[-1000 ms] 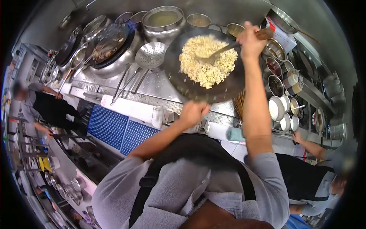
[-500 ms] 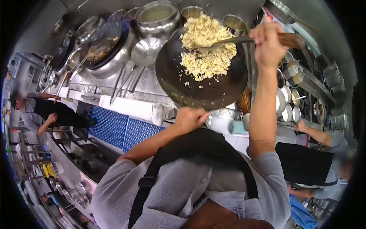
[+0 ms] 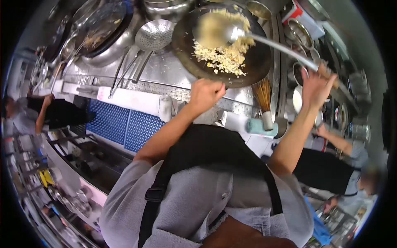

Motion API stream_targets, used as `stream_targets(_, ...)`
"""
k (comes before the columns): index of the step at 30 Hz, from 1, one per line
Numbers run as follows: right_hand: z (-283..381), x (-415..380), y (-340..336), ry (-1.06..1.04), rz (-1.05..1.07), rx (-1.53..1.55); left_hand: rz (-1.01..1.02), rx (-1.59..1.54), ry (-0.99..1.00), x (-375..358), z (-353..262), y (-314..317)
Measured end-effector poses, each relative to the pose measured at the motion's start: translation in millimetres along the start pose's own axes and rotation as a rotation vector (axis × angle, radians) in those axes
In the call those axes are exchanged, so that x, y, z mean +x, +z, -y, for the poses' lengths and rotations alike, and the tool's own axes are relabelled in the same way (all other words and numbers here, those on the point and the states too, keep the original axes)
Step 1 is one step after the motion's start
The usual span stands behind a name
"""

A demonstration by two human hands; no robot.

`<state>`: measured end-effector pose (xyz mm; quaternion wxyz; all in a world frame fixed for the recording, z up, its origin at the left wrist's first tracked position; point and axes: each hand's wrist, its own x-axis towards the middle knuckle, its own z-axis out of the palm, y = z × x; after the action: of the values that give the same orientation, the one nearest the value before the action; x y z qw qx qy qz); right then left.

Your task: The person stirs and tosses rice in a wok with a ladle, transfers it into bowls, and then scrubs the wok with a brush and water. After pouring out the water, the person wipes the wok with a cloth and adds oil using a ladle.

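The wok [image 3: 186,53] sits before the person, rice [image 3: 223,59] inside — a strainer [image 3: 154,36] lies to its left, a second wok [image 3: 101,31] beyond that. Near its right edge stands a brush [image 3: 263,97] — a rolled cloth [image 3: 257,126] beside the brush.

Three woks [image 3: 184,53], two blue mats [image 3: 111,124], one brush [image 3: 263,95] and one green cloth [image 3: 262,127] show.

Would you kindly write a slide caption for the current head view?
The left hand grips a wok while the right hand holds a ladle over rice.
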<state>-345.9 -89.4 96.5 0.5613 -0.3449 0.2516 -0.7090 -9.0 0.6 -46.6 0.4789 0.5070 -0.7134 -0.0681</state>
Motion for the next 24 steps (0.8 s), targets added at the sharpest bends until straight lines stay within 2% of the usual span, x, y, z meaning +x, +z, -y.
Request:
stream_targets(1, -2, -20, -15, 0.056, -0.09, -0.112, 0.048, -0.022, -0.047, 10, 18, 11)
stream_targets(2, -3, -42, -41, 0.105, 0.094, -0.245, 0.017, -0.05, -0.049, 19, 34, 25)
stream_targets(3, -7, -69, -51, 0.176, 0.05, -0.306, -0.049, -0.088, -0.018, 30, 47, 39)
stream_targets(4, -14, -98, -77, 0.442, 0.188, -0.439, 0.185, -0.055, -0.131, 47, 62, 51)
stream_targets(6, -43, -117, -80, 0.7, 0.245, -0.936, 0.168, -0.032, -0.13, 45, 62, 58)
stream_targets(8, -75, -116, -61, 0.643, 0.534, -1.249, 0.194, -0.02, -0.112, 45, 59, 55)
stream_targets(11, -103, -111, -37, 0.625, 0.571, -1.044, 0.232, 0.001, -0.105, 45, 56, 57)
stream_targets(12, -109, -109, -35, 0.661, 0.513, -0.943, 0.226, 0.013, -0.108, 48, 57, 58)
stream_targets(14, -110, -91, -24, 0.621, 0.415, -0.961, 0.238, -0.005, -0.09, 49, 59, 55)
stream_targets(15, -114, -76, -25, 0.469, 0.42, -1.127, 0.227, -0.032, -0.073, 48, 58, 54)
stream_targets(16, -132, -57, -39, 0.346, 0.368, -1.102, 0.218, -0.059, -0.06, 46, 58, 52)
stream_targets(17, -133, -39, -25, 0.241, 0.36, -1.252, 0.261, -0.093, -0.127, 44, 59, 50)
stream_targets(19, -165, 5, -23, 0.029, 0.386, -1.273, 0.005, -0.203, -0.089, 40, 45, 44)
stream_targets(20, -173, 20, -10, 0.038, 0.397, -1.379, -0.125, -0.254, -0.067, 36, 37, 40)
stream_targets(21, -180, 33, 4, 0.048, 0.406, -1.481, -0.151, -0.191, -0.077, 28, 35, 32)
stream_targets(24, -229, 75, -8, 0.157, 0.489, -1.727, -0.16, -0.287, -0.267, -7, 29, 5)
